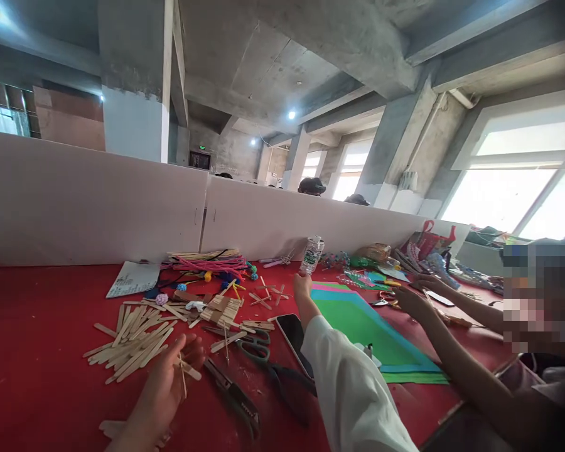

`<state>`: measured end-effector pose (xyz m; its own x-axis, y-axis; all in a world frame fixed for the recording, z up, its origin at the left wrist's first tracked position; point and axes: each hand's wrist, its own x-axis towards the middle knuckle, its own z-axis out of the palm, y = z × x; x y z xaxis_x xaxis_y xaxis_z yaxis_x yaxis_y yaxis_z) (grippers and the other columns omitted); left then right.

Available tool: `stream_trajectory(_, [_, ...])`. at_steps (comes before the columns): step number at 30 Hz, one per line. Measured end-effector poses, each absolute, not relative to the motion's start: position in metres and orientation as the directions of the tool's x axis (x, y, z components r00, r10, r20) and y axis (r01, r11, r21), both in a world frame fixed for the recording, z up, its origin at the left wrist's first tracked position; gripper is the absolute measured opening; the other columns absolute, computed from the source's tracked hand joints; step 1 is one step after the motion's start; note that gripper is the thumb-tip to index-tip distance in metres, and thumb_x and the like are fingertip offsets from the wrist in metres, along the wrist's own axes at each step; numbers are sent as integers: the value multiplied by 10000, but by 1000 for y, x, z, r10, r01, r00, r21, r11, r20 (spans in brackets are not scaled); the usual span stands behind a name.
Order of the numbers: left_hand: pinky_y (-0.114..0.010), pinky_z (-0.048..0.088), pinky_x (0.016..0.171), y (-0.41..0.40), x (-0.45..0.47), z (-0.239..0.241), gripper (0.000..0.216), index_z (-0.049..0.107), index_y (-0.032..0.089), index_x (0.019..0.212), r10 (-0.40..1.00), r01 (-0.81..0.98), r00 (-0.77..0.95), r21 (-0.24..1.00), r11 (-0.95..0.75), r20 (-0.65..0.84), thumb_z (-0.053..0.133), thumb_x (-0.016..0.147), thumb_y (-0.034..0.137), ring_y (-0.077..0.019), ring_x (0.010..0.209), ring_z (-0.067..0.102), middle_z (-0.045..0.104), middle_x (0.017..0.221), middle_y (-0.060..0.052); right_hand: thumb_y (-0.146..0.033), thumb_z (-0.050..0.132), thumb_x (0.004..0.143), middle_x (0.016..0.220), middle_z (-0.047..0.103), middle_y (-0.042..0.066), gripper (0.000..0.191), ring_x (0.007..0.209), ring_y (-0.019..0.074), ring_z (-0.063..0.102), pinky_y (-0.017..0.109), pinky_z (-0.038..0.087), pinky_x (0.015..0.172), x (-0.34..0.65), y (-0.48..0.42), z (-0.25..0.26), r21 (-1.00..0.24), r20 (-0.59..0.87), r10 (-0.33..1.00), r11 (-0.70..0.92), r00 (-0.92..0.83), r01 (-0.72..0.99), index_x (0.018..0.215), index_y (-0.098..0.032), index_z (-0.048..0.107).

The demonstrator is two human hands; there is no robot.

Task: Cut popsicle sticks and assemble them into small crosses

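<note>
My left hand (167,383) is low at the front left, its fingers curled around a thin wooden stick (183,375). It hovers just right of a loose pile of flat wooden craft sticks (132,342) on the red table (37,351). My right arm, in a white sleeve (348,383), stretches forward across the table. My right hand (302,285) is just below a clear plastic water bottle (312,254); its fingers are turned away and hidden from me.
Pliers (233,395), green-handled scissors (258,348) and a dark phone (294,333) lie between my arms. Green and coloured paper sheets (367,326) lie to the right. Pipe cleaners (211,263) sit by the white partition (98,201). Another person's hands (417,301) work at the right.
</note>
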<state>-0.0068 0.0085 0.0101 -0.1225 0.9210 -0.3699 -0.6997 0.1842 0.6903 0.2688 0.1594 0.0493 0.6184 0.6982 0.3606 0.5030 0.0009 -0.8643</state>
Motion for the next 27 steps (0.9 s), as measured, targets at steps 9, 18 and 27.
stream_trajectory(9, [-318, 541, 580, 9, -19, 11, 305, 565, 124, 861, 946, -844, -35, 517, 144, -322, 383, 879, 368, -191, 717, 642, 639, 791, -96, -278, 642, 690, 710, 657, -24, 166, 627, 113, 580, 196, 427, 575, 147, 59, 44, -672, 316, 826, 542, -467, 505, 830, -201, 688])
stream_trajectory(18, [-315, 536, 632, 2, -17, 13, 330, 566, 143, 901, 953, -868, -36, 481, 119, -302, 381, 878, 417, -173, 721, 636, 634, 824, -73, -309, 606, 728, 635, 614, -8, 148, 537, 100, 501, 183, 334, 486, 124, 23, 21, -580, 208, 856, 497, -473, 645, 777, -175, 646])
stream_trajectory(27, [-290, 518, 737, 8, -14, 6, 277, 572, 182, 1062, 968, -704, -127, 707, 65, -216, 438, 872, 333, -181, 948, 604, 507, 1274, -92, -163, 539, 731, 607, 599, -14, 94, 542, 105, 497, 183, 316, 500, 118, 34, 10, -526, 350, 868, 493, -352, 693, 694, -178, 624])
